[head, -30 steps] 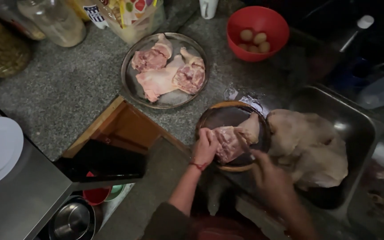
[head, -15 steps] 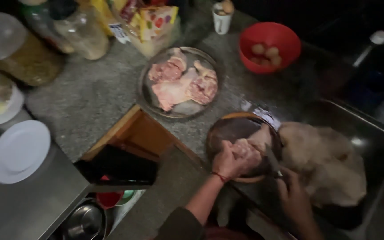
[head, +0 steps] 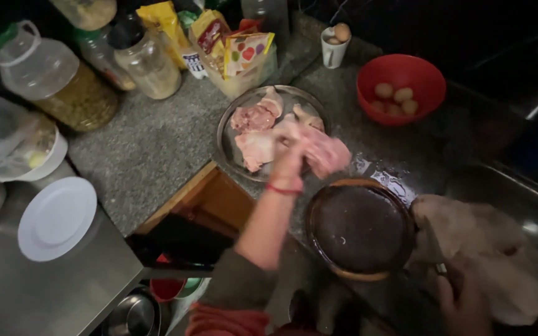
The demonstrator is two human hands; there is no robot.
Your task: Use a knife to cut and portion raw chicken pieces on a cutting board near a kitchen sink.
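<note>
1. Nearest the camera, the right hand (head: 465, 302) sits low at the dark edge of the sink (head: 518, 186), its grip curled around a knife (head: 434, 258), whose blade lies against the whole plucked bird (head: 490, 255) resting in the sink.
2. Just left of the bird, a round dark wooden board (head: 359, 227) lies on the grey speckled surface (head: 151, 149), bare on top.
3. Beyond the board, the left hand (head: 303, 155) reaches over the metal plate (head: 228, 124), its grip clamped on a pink piece of raw meat (head: 328, 152), blurred, held at the plate's near right rim. A red band circles the wrist.
4. On the plate lie more raw meat pieces (head: 256, 130), touching one another.
5. Further right stands a red bowl (head: 400, 71) holding small pale round things; a white cup (head: 332, 48) stands near it.
6. At the far edge stand jars (head: 144, 62) and coloured packets (head: 238, 53).
7. Off to the left, a white plate (head: 57, 218) lies on a steel top.
</note>
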